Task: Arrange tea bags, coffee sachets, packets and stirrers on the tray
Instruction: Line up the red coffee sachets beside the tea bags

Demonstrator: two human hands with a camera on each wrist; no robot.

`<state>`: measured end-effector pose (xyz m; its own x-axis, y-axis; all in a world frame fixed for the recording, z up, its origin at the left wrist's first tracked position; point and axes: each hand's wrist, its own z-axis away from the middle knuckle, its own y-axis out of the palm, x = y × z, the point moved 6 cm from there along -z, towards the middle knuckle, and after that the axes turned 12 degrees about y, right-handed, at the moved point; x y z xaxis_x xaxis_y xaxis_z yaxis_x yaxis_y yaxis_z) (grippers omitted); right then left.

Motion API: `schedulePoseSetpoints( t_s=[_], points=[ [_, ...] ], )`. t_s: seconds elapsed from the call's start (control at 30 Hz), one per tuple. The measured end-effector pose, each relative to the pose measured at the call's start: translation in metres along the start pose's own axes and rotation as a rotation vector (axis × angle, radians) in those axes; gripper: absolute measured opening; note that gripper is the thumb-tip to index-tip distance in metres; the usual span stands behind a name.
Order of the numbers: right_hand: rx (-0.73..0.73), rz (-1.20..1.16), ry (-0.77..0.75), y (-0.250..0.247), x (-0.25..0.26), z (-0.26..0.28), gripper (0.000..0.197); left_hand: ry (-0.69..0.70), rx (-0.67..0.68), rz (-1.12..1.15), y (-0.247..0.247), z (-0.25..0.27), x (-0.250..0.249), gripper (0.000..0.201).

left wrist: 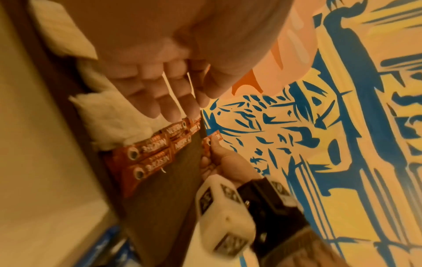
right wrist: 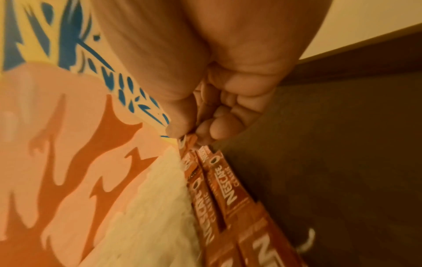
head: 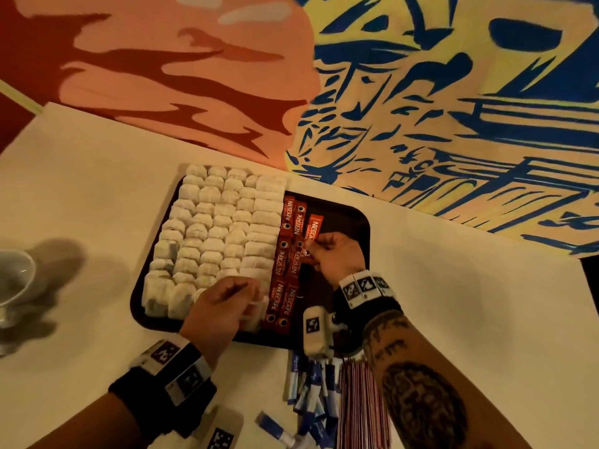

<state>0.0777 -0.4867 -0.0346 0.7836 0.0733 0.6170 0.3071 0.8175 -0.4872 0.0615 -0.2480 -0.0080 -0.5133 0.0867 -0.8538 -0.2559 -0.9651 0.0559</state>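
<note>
A dark tray (head: pixel 358 222) lies on the white table. Rows of white tea bags (head: pixel 220 222) fill its left part. Red coffee sachets (head: pixel 285 254) lie in two columns beside them. My right hand (head: pixel 310 246) pinches one more red sachet (head: pixel 313 226) just right of those columns, low over the tray's bare floor (right wrist: pixel 319 144); the pinch (right wrist: pixel 191 135) shows in the right wrist view. My left hand (head: pixel 252 303) rests with straight fingers (left wrist: pixel 169 101) on the nearest tea bags (left wrist: pixel 114 117), next to the front sachets (left wrist: pixel 150 150).
Blue-and-white packets (head: pixel 311 393) and a bundle of striped stirrers (head: pixel 359 403) lie on the table in front of the tray, under my right forearm. A white cup (head: pixel 13 280) stands at the far left. A painted wall runs behind the table.
</note>
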Motion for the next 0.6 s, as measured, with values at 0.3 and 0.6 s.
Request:
schedulePoseSetpoints(
  t_s=[0.3, 0.6],
  points=[
    [-0.057, 0.177, 0.028, 0.013, 0.035, -0.053, 0.024, 0.087, -0.051, -0.139, -0.046, -0.003, 0.008, 0.014],
    [-0.077, 0.282, 0.080, 0.017, 0.043, -0.064, 0.024, 0.090, -0.097, -0.101, -0.055, -0.014, 0.003, 0.019]
  ],
)
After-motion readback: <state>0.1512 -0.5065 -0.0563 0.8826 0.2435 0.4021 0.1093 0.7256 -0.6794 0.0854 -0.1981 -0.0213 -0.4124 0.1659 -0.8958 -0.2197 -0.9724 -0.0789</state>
